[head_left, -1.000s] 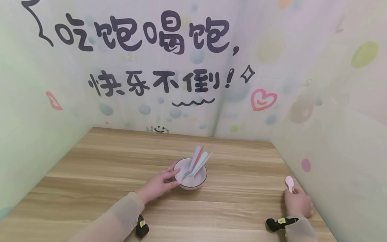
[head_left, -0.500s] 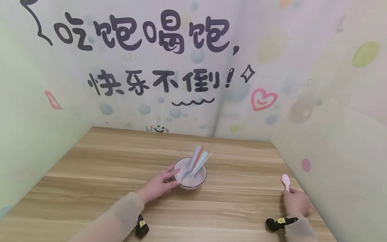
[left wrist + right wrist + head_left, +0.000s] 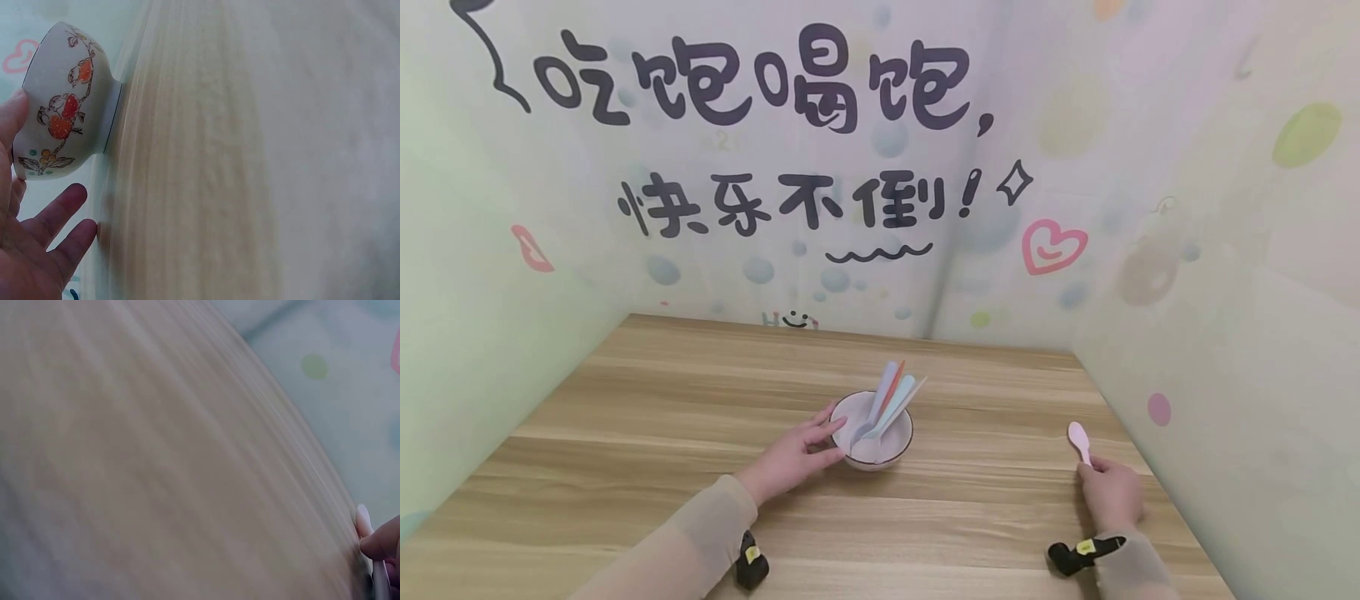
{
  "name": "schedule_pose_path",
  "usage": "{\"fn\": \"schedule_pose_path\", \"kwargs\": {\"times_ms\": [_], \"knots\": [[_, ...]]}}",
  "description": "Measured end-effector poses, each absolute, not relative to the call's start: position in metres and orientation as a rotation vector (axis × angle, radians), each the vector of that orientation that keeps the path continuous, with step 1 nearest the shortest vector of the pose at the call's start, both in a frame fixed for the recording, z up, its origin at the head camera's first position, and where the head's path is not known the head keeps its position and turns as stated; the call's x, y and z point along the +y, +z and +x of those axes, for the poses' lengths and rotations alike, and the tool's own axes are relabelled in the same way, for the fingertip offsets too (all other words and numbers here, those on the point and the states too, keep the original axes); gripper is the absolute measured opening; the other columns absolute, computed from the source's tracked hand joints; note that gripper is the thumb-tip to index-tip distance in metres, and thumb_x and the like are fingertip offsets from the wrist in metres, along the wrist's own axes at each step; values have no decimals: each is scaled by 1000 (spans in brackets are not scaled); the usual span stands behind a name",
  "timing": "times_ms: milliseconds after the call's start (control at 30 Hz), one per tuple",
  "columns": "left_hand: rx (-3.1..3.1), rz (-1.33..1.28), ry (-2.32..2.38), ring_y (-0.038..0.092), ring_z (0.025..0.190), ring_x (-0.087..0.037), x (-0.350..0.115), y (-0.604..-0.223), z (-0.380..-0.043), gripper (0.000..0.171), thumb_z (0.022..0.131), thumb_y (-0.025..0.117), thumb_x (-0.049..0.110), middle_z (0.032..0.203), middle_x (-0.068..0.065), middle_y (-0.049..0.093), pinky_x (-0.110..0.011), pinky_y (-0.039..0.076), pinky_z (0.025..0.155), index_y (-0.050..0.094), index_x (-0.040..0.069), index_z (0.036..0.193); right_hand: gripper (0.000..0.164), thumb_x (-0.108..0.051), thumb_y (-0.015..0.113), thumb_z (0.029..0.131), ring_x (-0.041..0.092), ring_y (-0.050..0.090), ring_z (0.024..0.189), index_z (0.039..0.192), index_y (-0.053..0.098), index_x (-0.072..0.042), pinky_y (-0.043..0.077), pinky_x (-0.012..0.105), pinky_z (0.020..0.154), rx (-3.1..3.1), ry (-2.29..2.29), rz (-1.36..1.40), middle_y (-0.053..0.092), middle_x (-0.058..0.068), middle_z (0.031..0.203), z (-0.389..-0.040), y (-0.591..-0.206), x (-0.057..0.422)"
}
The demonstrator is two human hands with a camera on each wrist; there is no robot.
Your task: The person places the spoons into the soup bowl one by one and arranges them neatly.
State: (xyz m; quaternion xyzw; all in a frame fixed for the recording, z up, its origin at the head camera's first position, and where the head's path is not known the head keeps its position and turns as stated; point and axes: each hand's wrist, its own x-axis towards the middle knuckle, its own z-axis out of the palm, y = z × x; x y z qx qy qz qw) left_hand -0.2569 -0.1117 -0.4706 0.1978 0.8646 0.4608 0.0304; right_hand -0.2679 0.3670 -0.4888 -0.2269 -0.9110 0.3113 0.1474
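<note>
My left hand (image 3: 797,458) is at the left side of a white bowl (image 3: 842,408) with a dark rim, holding it there between thumb and fingers. In the left wrist view, the bowl (image 3: 69,106) shows painted orange-red fruit on its outside, and two fingers (image 3: 62,215) spread away from it. Several utensils lean in the bowl, among them a lavender spoon (image 3: 882,393), an orange-red handle (image 3: 893,387) and a light blue one (image 3: 901,400). Far to the right, my right hand (image 3: 1112,493) pinches a pale pink spoon (image 3: 1078,438) by its handle, bowl end pointing away.
The wood-grain table (image 3: 700,400) carries the bowl. A printed cloth wall (image 3: 805,275) with lettering rises along its back edge, and a pale side wall (image 3: 1247,375) stands close beside my right hand. Black wrist cameras (image 3: 751,562) are strapped on each arm.
My right hand has moved left, away from the side wall, carrying the pink spoon, which has tilted further left. My left hand and the bowl have stayed in place.
</note>
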Motion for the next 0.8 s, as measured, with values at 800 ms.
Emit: {"fn": "schedule_pose_path", "kwargs": {"times_ms": [800], "knots": [[2658,622,1432,46,128,-28,-112,-471,-257,55,92,66,30,158,-9,23,-46,40,101,49,13,142,35,-21,65,90,25,57,85,117,68,1,38,32,64,-2758,1068,-362,68,20,110,-277,-488,328]]}}
